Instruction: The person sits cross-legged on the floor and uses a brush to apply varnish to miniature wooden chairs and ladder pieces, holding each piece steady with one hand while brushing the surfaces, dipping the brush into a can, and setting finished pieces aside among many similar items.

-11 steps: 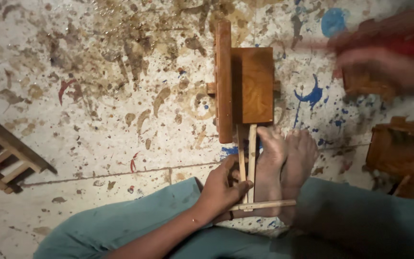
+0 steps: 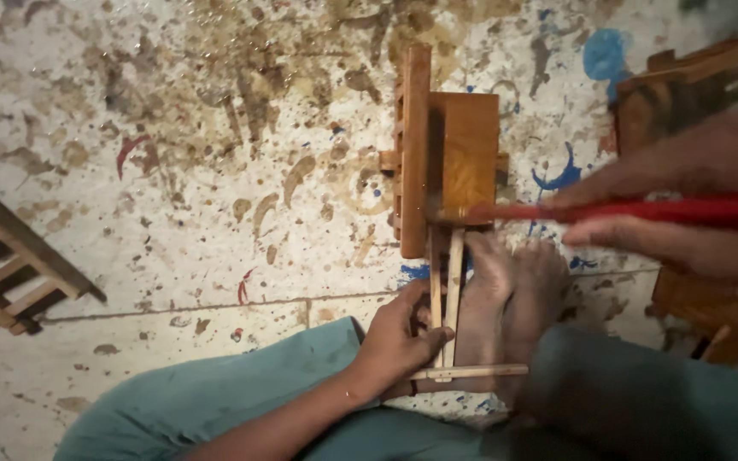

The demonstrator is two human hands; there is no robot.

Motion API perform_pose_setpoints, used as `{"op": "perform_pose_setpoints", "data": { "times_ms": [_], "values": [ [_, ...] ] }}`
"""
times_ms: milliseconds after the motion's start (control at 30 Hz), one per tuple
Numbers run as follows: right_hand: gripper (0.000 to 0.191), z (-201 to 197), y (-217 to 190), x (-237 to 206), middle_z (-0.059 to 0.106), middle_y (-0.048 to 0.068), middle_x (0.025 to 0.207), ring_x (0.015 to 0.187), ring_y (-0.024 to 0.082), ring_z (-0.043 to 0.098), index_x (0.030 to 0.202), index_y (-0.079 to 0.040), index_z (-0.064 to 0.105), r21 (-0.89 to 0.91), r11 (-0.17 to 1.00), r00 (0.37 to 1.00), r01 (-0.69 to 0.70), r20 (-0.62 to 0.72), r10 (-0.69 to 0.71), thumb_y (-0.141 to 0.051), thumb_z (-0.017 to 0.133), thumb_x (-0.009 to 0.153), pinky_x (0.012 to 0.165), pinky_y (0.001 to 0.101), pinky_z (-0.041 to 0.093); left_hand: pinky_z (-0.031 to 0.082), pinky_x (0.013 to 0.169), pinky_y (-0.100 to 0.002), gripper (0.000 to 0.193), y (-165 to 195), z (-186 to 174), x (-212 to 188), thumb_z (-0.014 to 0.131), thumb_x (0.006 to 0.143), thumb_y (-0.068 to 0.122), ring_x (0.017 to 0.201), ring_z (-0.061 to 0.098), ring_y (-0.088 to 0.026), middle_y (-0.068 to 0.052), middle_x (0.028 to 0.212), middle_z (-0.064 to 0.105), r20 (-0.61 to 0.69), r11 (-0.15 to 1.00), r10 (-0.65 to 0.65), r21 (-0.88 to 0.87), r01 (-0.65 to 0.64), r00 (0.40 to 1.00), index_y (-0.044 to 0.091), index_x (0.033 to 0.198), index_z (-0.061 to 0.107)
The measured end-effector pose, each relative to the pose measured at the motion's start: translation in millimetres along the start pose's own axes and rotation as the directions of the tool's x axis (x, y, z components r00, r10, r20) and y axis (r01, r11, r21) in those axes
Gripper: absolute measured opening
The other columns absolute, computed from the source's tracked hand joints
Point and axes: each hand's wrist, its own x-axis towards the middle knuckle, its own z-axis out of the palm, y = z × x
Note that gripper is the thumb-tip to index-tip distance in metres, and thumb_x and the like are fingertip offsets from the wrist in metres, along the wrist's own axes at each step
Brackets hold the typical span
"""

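Here the person is sitting on the stained floor (image 2: 172, 171) and is working on a small wooden chair frame (image 2: 463, 154) that is lying flat in front of the feet (image 2: 514, 299). The two bare feet are resting just beside the thin wooden slats (image 2: 444, 290) that are coming out of the frame toward the body, probably so that the piece is not sliding when it is struck.

The left hand (image 2: 399, 341) is closing around the near end of these slats, close to a thin cross stick (image 2: 471, 371); the grip is firm, and it seems to be keeping the slats straight and together. The right hand (image 2: 685, 213) is closing around the red handle of a hammer (image 2: 625, 211). The hand is blurred, so it appears to be in motion, and the head of the tool is lying at the lower edge of the frame, where the slats are entering it.

Other wooden pieces are lying well apart: a slatted frame (image 2: 10, 265) at the left edge, and dark brown parts (image 2: 694, 94) at the right, partly behind the right hand.
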Motion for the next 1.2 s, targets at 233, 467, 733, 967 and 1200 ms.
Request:
{"op": "perform_pose_setpoints", "data": {
  "times_ms": [233,467,733,967,1200],
  "values": [
    [0.04,0,-5,17,0.077,0.002,0.079,0.055,0.014,0.069,0.126,-0.03,0.073,0.299,0.942,0.978,0.15,-0.184,-0.098,-0.044,0.067,0.089,0.052,0.0312,0.056,0.056,0.07,-0.031,0.053,1,-1,-2,0.08,0.081,0.013,0.073,0.065,-0.016,-0.008,0.084,0.067,-0.01,0.997,-0.018,0.076,0.018,1.0,0.009,0.13,0.06],
    [0.037,-9,3,17,0.076,0.011,0.086,0.063,0.014,0.071,0.135,-0.012,0.069,0.201,0.875,0.747,0.44,-0.622,-0.233,-0.03,0.06,0.104,0.057,0.0302,0.056,0.057,0.071,-0.032,0.053,8,-3,-5,0.079,0.08,0.014,0.074,0.068,-0.017,-0.009,0.084,0.07,-0.019,0.998,-0.019,0.057,0.021,1.0,0.009,0.129,0.059],
    [0.035,-21,-25,-4,0.077,-0.002,0.068,0.05,0.011,0.066,0.125,-0.041,0.072,0.124,0.986,0.989,0.113,0.083,-0.124,-0.049,0.067,0.091,0.049,0.0286,0.056,0.057,0.07,-0.032,0.053,16,-9,-8,0.078,0.08,0.014,0.072,0.068,-0.018,-0.009,0.082,0.069,0.003,0.996,-0.061,0.065,0.061,0.998,0.008,0.129,0.06],
    [0.039,-32,-19,-1,0.077,0.006,0.08,0.043,0.015,0.06,0.128,-0.021,0.072,0.121,0.86,0.768,0.496,-0.524,-0.369,-0.04,0.062,0.096,0.043,0.0312,0.051,0.057,0.067,-0.03,0.052,10,-12,-12,0.075,0.085,0.011,0.073,0.066,-0.012,-0.005,0.085,0.07,0.055,0.993,-0.102,-0.059,0.106,0.993,0.008,0.134,0.057],
    [0.04,-22,-13,5,0.073,0.007,0.072,0.042,0.013,0.061,0.126,-0.018,0.075,0.205,0.848,0.797,0.489,-0.5,-0.339,-0.041,0.067,0.094,0.04,0.0323,0.05,0.058,0.073,-0.026,0.061,-1,8,6,0.076,0.082,0.002,0.083,0.066,-0.007,-0.002,0.099,0.071,0.046,0.995,-0.045,-0.087,0.049,0.998,0.007,0.14,0.054]
  ]
}}
